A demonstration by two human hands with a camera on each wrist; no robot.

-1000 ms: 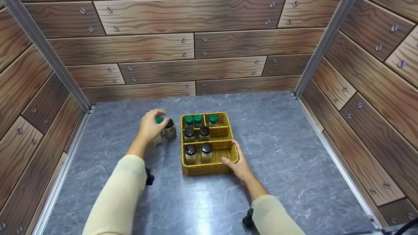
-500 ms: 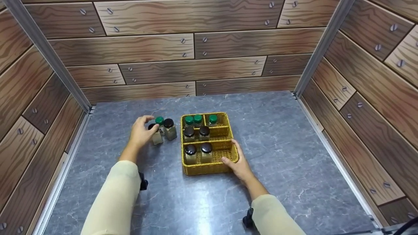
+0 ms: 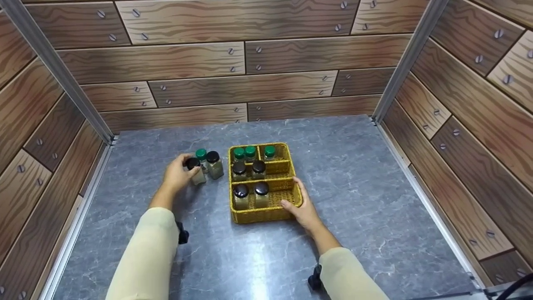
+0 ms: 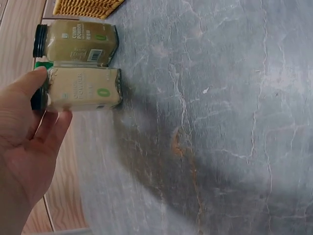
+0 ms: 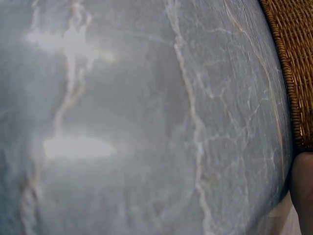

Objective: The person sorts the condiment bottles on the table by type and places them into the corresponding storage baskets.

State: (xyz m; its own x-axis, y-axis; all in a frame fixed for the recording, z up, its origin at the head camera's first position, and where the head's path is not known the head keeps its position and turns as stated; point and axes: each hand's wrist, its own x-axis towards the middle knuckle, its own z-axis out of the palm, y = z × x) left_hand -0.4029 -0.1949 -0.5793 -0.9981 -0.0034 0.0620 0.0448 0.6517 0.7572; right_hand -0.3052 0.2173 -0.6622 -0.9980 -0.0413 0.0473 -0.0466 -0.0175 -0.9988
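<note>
Left hand: the left hand (image 3: 177,177) curls thumb and fingers round a small black-capped glass spice jar of pale powder (image 3: 195,171), gripping it near the cap.
Jar position: upright on the grey marbled tabletop (image 3: 354,175), long axis vertical, just left of the yellow woven divided basket (image 3: 266,214).
Neighbours: a green-capped spice jar (image 3: 201,157) and another black-capped spice jar (image 3: 214,164) stand just beside it, between it and the basket.
Right hand: the right hand (image 3: 302,208) holds the basket's near right corner, fingers curled over the rim.
Nearer hand: the left.
</note>
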